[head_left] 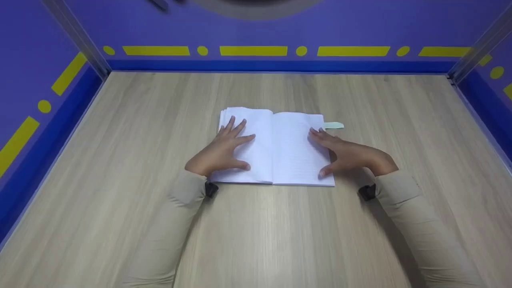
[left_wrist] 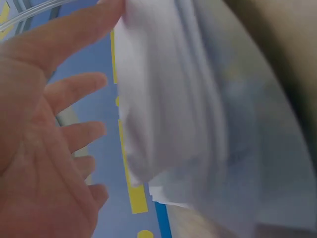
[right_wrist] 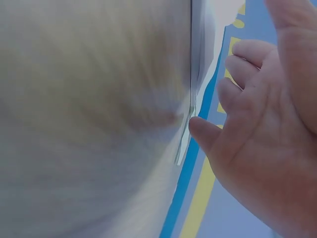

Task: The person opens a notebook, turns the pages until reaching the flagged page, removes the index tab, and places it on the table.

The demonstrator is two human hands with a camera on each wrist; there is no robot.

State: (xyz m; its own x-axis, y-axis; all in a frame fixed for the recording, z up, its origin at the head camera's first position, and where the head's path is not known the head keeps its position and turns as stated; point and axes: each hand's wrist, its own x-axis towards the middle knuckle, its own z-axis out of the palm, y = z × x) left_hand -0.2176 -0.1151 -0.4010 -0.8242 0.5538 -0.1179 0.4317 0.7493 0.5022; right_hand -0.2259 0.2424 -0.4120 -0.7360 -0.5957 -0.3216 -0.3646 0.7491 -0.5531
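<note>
An open notebook (head_left: 294,148) with white lined pages lies in the middle of the wooden table. Over its left page is my left hand (head_left: 224,150), fingers spread, thumb toward the lower part of the page. In the left wrist view the thumb (left_wrist: 74,34) reaches the curved white pages (left_wrist: 163,94), and nothing sits in the palm. My right hand (head_left: 344,154) is at the right page's outer edge, its fingers extended over the paper; in the right wrist view its palm (right_wrist: 262,134) holds nothing. A pale green tab (head_left: 334,125) sticks out of the notebook's right side.
Blue-purple panels with yellow markings (head_left: 253,51) stand along the back and both sides of the table (head_left: 256,236). A grey round shape (head_left: 256,12) shows at the top of the back panel. Each wrist wears a black device (head_left: 211,189) below a beige sleeve.
</note>
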